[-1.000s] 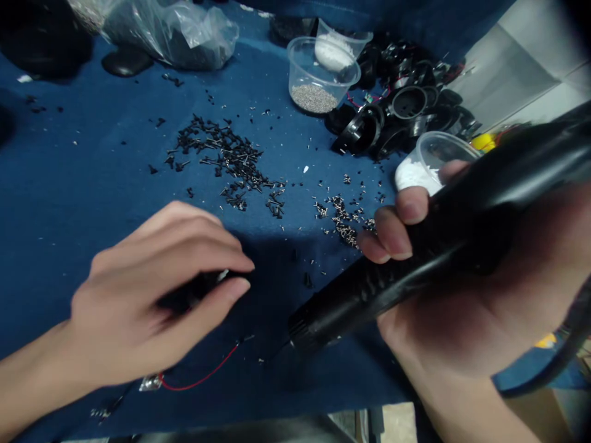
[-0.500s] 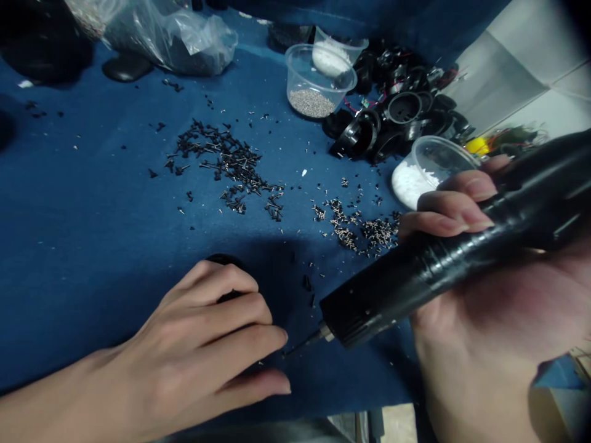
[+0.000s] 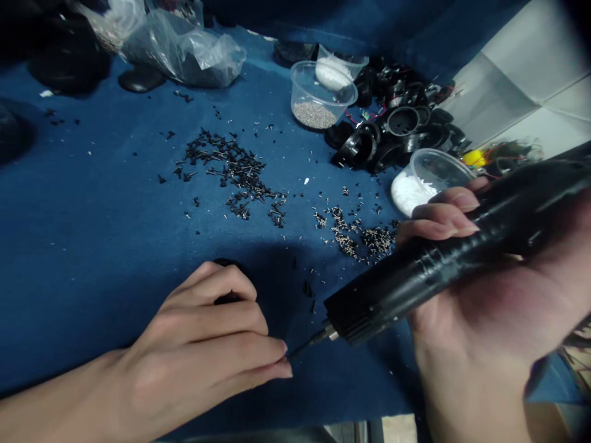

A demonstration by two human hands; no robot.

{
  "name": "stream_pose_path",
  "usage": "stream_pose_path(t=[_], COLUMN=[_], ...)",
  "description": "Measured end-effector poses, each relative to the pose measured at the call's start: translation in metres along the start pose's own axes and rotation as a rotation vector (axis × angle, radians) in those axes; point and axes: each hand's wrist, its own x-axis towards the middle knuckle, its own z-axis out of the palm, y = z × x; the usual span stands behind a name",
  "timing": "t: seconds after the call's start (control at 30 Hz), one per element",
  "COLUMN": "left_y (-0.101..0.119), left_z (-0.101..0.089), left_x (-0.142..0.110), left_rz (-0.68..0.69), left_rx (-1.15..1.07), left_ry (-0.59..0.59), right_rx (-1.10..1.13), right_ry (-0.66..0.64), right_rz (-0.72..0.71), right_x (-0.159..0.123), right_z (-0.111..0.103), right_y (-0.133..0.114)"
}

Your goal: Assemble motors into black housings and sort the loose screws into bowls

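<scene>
My right hand (image 3: 455, 289) is wrapped round a black electric screwdriver (image 3: 397, 289), which slants down to the left. Its thin bit (image 3: 310, 344) reaches the fingertips of my left hand (image 3: 217, 344). There my thumb and forefinger are pinched together at the bit's tip; whether a screw sits between them I cannot make out. The other fingers of that hand curl over a black round part (image 3: 228, 299), mostly hidden beneath them. A few dark screws (image 3: 308, 288) lie on the cloth just beyond the bit.
Blue cloth (image 3: 101, 246) covers the table. Beyond my hands lie a pile of long black screws (image 3: 240, 169) and a pile of small screws (image 3: 376, 240). Clear tubs (image 3: 318, 92), black round housings (image 3: 404, 123) with wires, and plastic bags (image 3: 184, 52) stand farther back.
My left thumb and forefinger have closed together at the bit's tip; they were apart before. The screwdriver has shifted slightly, and the view has tilted a little.
</scene>
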Motion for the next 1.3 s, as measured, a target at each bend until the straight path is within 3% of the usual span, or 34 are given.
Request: stream_pose_path(t=[0.23, 0.73, 1.07, 1.3], left_y=[-0.001, -0.001, -0.004, 0.000], left_z=[0.000, 0.001, 0.002, -0.001], left_x=[0.000, 0.004, 0.003, 0.005], left_rz=[0.023, 0.050, 0.049, 0.057], left_rx=[0.020, 0.078, 0.034, 0.033], left_ry=[0.028, 0.121, 0.130, 0.070], right_rx=[-0.015, 0.026, 0.051, 0.053], right_ry=[0.131, 0.142, 0.166, 0.160], right_rz=[0.046, 0.079, 0.097, 0.077], right_x=[0.000, 0.000, 0.002, 0.000], right_z=[0.007, 0.001, 0.001, 0.001], right_y=[0.005, 0.011, 0.011, 0.011])
